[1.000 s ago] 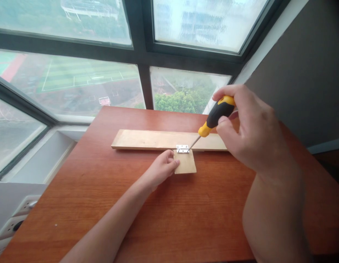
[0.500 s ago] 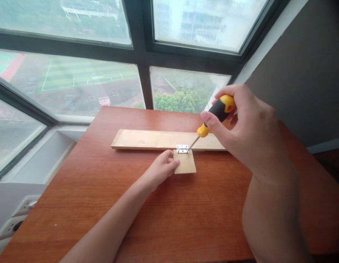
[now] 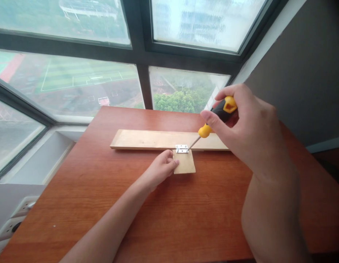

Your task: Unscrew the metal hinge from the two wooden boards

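Note:
My right hand [image 3: 240,124] is closed around the black and yellow handle of a screwdriver [image 3: 204,130]. The screwdriver leans down to the left, its tip at the right end of a small silver hinge [image 3: 182,149]. That hinge spans the joint between a long pale wooden board [image 3: 143,138] and a small square wooden piece [image 3: 185,164]. With thumb and fingers, my left hand [image 3: 164,164] pinches the left edge of the small piece. Whether a screw sits under the tip is too small to tell.
Everything lies on a reddish-brown wooden table [image 3: 164,219]. Behind it stand dark-framed windows [image 3: 143,58], with a grey wall [image 3: 301,80] at the right. Wall sockets [image 3: 11,226] show beyond the table's left edge.
The screwdriver handle has turned a little and shifted slightly right within my right hand's fingers. My left hand, the small wooden piece and the board stay as they were.

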Demonstrator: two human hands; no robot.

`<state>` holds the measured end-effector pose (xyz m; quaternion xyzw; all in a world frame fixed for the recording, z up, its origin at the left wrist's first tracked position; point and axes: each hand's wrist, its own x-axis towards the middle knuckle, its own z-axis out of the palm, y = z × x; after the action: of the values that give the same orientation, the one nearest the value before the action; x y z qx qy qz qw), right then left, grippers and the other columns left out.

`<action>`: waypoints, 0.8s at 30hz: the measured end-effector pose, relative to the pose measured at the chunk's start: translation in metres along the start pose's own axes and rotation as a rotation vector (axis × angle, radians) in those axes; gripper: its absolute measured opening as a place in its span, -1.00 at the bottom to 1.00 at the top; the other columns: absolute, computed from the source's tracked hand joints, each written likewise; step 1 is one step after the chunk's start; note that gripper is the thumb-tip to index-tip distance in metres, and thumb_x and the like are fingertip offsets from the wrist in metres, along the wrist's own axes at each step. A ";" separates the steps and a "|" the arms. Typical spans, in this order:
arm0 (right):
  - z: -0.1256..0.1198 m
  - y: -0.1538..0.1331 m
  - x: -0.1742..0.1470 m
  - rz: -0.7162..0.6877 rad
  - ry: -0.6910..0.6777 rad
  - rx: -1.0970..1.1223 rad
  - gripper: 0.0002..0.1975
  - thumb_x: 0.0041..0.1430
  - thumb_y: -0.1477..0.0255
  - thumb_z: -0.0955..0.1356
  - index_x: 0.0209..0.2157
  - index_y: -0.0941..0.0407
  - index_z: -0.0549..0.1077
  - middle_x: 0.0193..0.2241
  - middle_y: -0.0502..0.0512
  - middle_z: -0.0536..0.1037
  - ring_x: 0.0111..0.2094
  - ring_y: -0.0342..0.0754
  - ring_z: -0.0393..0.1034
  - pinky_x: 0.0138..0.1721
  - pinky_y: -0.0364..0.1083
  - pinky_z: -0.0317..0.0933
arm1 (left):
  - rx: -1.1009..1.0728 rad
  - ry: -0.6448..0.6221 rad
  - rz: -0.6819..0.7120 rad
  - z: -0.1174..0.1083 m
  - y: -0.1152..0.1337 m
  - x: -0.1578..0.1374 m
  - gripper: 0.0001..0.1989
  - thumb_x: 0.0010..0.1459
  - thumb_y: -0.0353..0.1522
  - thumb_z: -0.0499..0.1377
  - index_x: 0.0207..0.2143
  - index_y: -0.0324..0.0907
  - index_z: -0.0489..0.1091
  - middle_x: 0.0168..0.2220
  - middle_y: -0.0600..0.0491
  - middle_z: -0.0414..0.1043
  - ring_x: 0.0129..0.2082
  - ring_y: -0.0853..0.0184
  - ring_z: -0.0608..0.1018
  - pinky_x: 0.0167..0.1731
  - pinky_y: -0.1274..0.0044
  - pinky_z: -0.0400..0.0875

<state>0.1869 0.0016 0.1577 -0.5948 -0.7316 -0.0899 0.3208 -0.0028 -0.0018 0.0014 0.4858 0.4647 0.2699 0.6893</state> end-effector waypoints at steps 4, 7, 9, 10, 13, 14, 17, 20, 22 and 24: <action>-0.004 -0.001 -0.001 0.005 -0.057 0.053 -0.69 0.10 0.41 0.33 -0.07 0.01 0.35 -0.22 0.06 0.54 -0.40 -0.02 0.40 -0.36 0.01 0.26 | 0.003 0.002 0.003 0.000 -0.001 0.000 -0.71 0.15 -0.19 0.20 -0.26 -0.18 0.21 -0.58 0.24 0.18 -0.65 0.54 0.18 -0.66 0.65 -0.03; -0.010 -0.003 -0.002 -0.013 -0.123 0.094 -0.54 0.00 0.49 0.32 0.00 0.03 0.32 -0.12 0.09 0.50 -0.36 0.00 0.41 -0.34 0.03 0.29 | 0.002 0.001 -0.001 -0.001 -0.001 0.000 -0.70 0.14 -0.18 0.21 -0.27 -0.18 0.21 -0.58 0.23 0.19 -0.64 0.54 0.19 -0.66 0.65 -0.01; -0.011 -0.003 -0.002 -0.017 -0.130 0.093 -0.59 0.03 0.45 0.33 -0.02 0.03 0.34 -0.16 0.07 0.51 -0.37 -0.01 0.41 -0.34 0.02 0.29 | 0.000 0.004 -0.006 0.000 0.000 0.000 -0.70 0.14 -0.18 0.21 -0.27 -0.18 0.21 -0.58 0.24 0.19 -0.65 0.54 0.19 -0.66 0.65 -0.01; -0.010 -0.003 -0.002 -0.015 -0.110 0.082 -0.66 0.07 0.40 0.34 -0.06 0.03 0.36 -0.22 0.05 0.52 -0.39 -0.01 0.40 -0.36 0.01 0.28 | 0.000 0.006 -0.007 0.000 0.000 -0.001 -0.71 0.14 -0.18 0.21 -0.27 -0.18 0.21 -0.58 0.24 0.19 -0.65 0.53 0.19 -0.66 0.65 -0.01; -0.006 -0.001 0.000 0.000 -0.021 0.020 -0.82 0.15 0.26 0.35 -0.22 0.01 0.40 -0.43 0.01 0.50 -0.49 -0.03 0.36 -0.43 -0.01 0.22 | -0.004 0.004 -0.011 0.001 0.002 -0.001 -0.72 0.15 -0.20 0.20 -0.27 -0.18 0.20 -0.58 0.24 0.18 -0.65 0.53 0.19 -0.66 0.65 -0.02; -0.005 0.000 0.000 0.004 -0.003 0.003 -0.84 0.16 0.26 0.34 -0.25 0.01 0.41 -0.45 0.00 0.49 -0.51 -0.04 0.35 -0.43 -0.01 0.21 | -0.007 0.001 -0.011 0.001 0.003 -0.002 -0.73 0.15 -0.21 0.19 -0.27 -0.18 0.20 -0.58 0.24 0.18 -0.65 0.53 0.18 -0.66 0.65 -0.02; -0.007 0.001 0.001 -0.020 -0.023 0.012 -0.82 0.11 0.40 0.34 -0.20 0.02 0.41 -0.36 0.04 0.51 -0.44 -0.02 0.38 -0.39 0.00 0.23 | -0.001 0.001 -0.011 0.001 0.005 -0.002 -0.74 0.15 -0.22 0.19 -0.28 -0.18 0.20 -0.59 0.24 0.18 -0.65 0.54 0.17 -0.66 0.65 -0.03; -0.010 0.001 0.000 -0.088 -0.061 0.065 -0.61 -0.01 0.53 0.33 -0.07 0.06 0.38 -0.17 0.10 0.52 -0.28 0.03 0.42 -0.31 0.01 0.27 | 0.017 0.011 -0.015 0.001 0.005 -0.002 -0.75 0.15 -0.23 0.18 -0.28 -0.18 0.20 -0.59 0.24 0.18 -0.64 0.53 0.18 -0.65 0.65 -0.02; -0.010 0.001 0.000 -0.093 -0.062 0.068 -0.63 0.04 0.49 0.34 -0.06 0.06 0.38 -0.15 0.11 0.52 -0.25 0.05 0.43 -0.28 0.02 0.28 | 0.018 0.013 -0.017 0.001 0.005 -0.003 -0.75 0.15 -0.23 0.18 -0.27 -0.18 0.20 -0.59 0.24 0.18 -0.64 0.53 0.18 -0.65 0.65 -0.02; -0.007 0.001 0.000 -0.050 -0.030 0.036 -0.73 0.13 0.35 0.34 -0.10 0.04 0.40 -0.22 0.09 0.54 -0.30 0.04 0.43 -0.30 0.03 0.27 | 0.012 0.014 -0.014 0.001 0.005 -0.003 -0.74 0.15 -0.22 0.19 -0.27 -0.18 0.21 -0.59 0.24 0.19 -0.64 0.53 0.19 -0.65 0.65 -0.01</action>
<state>0.1906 -0.0016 0.1635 -0.5718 -0.7524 -0.0756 0.3182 -0.0024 -0.0026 0.0073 0.4847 0.4744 0.2655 0.6852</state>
